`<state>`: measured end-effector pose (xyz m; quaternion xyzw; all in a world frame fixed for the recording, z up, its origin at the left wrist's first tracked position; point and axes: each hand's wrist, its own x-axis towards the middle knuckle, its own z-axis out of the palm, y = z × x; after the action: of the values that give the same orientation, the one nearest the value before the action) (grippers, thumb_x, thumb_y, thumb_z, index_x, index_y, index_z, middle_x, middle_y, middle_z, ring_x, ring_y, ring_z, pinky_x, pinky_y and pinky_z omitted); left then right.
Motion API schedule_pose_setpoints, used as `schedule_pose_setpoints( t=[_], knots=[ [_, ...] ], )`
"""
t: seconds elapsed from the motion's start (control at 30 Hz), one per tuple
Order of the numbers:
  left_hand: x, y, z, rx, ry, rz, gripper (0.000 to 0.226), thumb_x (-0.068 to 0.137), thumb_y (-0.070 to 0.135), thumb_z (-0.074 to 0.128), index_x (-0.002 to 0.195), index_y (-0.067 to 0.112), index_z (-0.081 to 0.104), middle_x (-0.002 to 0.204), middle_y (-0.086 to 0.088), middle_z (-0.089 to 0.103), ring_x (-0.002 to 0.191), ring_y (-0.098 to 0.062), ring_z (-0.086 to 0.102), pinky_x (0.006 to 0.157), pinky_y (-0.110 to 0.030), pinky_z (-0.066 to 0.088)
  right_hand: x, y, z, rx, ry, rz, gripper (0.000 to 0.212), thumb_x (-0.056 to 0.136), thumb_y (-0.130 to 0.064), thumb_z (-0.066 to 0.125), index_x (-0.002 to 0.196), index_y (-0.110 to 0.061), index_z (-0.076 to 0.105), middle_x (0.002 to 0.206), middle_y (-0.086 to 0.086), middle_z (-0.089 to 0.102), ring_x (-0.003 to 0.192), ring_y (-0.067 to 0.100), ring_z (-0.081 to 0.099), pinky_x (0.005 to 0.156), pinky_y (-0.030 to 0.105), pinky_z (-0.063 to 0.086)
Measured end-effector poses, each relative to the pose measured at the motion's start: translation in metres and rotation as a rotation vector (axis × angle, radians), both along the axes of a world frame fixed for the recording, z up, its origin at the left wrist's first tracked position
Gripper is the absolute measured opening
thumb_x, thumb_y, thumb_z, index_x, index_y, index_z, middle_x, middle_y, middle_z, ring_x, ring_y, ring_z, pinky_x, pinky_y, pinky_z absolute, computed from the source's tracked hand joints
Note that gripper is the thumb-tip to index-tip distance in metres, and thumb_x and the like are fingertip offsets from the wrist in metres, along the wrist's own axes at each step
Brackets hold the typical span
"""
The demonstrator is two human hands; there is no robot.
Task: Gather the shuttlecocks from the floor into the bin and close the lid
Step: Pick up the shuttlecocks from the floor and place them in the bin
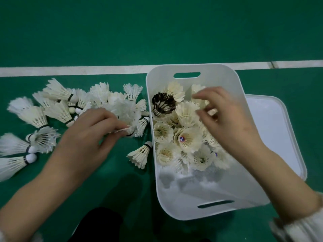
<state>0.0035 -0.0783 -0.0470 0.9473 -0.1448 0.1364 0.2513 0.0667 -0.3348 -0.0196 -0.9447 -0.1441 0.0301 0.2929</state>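
Note:
A white bin stands on the green floor, holding several white shuttlecocks and one dark-feathered shuttlecock. Its white lid lies flat on the floor to the bin's right. A pile of white shuttlecocks spreads over the floor left of the bin. My left hand pinches a white shuttlecock by its cork end, just left of the bin's wall. My right hand hovers over the bin's far part, fingers loosely spread above the shuttlecocks, holding nothing I can see.
A white court line crosses the floor behind the pile and the bin. One shuttlecock lies alone beside the bin's left wall. A dark shape, probably my leg, is at the bottom edge.

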Motion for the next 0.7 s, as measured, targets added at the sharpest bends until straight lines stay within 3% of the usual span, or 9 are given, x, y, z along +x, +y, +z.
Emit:
schedule_pose_setpoints(
  t=[0.07,0.13,0.23,0.33,0.4,0.5,0.6,0.7],
  knots=[
    [0.000,-0.009,0.007,-0.027,0.032,-0.041,0.024,0.085,0.023,0.054,0.086,0.005,0.070,0.081,-0.005,0.060,0.078,-0.014,0.050,0.071,-0.020,0.038,-0.015,0.022,0.009,0.042,0.061,0.176,0.043,0.088,-0.015,0.055,0.128,-0.028,0.048,0.136,-0.014,0.036,0.099,0.003,0.054,0.090,0.027,0.050],
    [-0.003,-0.016,0.010,-0.049,0.061,-0.088,0.025,0.087,0.024,0.054,0.088,0.005,0.070,0.083,-0.004,0.059,0.079,-0.016,0.052,0.073,-0.022,0.039,-0.026,0.038,0.006,0.040,0.043,0.343,0.048,0.087,-0.011,0.057,0.131,-0.023,0.045,0.147,-0.005,0.030,0.117,0.014,0.050,0.093,0.033,0.050],
    [-0.008,-0.022,0.012,-0.045,0.062,-0.129,0.027,0.087,0.026,0.054,0.090,0.004,0.069,0.086,-0.004,0.060,0.082,-0.018,0.054,0.076,-0.020,0.040,-0.033,0.048,-0.006,-0.020,-0.067,0.470,0.029,0.086,-0.016,0.048,0.112,-0.012,0.058,0.136,0.012,0.047,0.112,0.028,0.056,0.080,0.041,0.055],
    [-0.012,-0.023,0.014,-0.064,0.077,-0.093,0.039,0.085,0.036,0.052,0.114,0.010,0.058,0.112,0.003,0.053,0.107,-0.005,0.044,0.099,-0.008,0.027,-0.030,0.039,-0.010,-0.043,-0.094,0.371,0.027,0.084,-0.024,0.041,0.089,-0.009,0.064,0.121,0.013,0.058,0.099,0.029,0.062,0.066,0.046,0.056],
    [-0.011,-0.020,0.015,-0.091,0.098,-0.042,0.050,0.085,0.039,0.051,0.129,0.016,0.045,0.123,0.010,0.040,0.115,0.000,0.035,0.106,-0.013,0.024,-0.025,0.022,-0.001,0.012,-0.092,0.208,0.025,0.085,-0.025,0.045,0.087,-0.010,0.065,0.119,0.006,0.058,0.092,0.021,0.061,0.068,0.042,0.056],
    [-0.002,-0.002,0.003,-0.105,0.258,0.097,0.037,0.089,0.040,0.053,0.119,0.019,0.051,0.110,0.010,0.051,0.099,-0.002,0.048,0.086,-0.027,0.041,-0.012,-0.014,0.013,-0.014,-0.169,-0.032,0.014,0.089,-0.020,0.055,0.094,-0.012,0.065,0.108,-0.006,0.057,0.079,0.009,0.053,0.069,0.025,0.043],
    [0.003,0.017,-0.028,-0.001,0.437,0.129,0.014,0.085,0.027,0.058,0.097,0.021,0.062,0.091,0.007,0.061,0.085,-0.016,0.061,0.074,-0.032,0.045,-0.004,-0.042,0.001,-0.201,-0.117,-0.172,0.014,0.089,-0.016,0.055,0.099,-0.011,0.064,0.103,0.000,0.060,0.082,0.020,0.057,0.068,0.027,0.038],
    [-0.003,0.020,-0.061,0.061,0.579,0.154,0.013,0.084,0.021,0.062,0.096,0.016,0.062,0.092,0.001,0.063,0.086,-0.019,0.062,0.075,-0.031,0.046,-0.003,-0.047,-0.028,-0.344,-0.078,-0.148,0.015,0.087,-0.011,0.055,0.097,-0.007,0.067,0.101,0.007,0.062,0.087,0.031,0.059,0.066,0.031,0.042]
  ],
)
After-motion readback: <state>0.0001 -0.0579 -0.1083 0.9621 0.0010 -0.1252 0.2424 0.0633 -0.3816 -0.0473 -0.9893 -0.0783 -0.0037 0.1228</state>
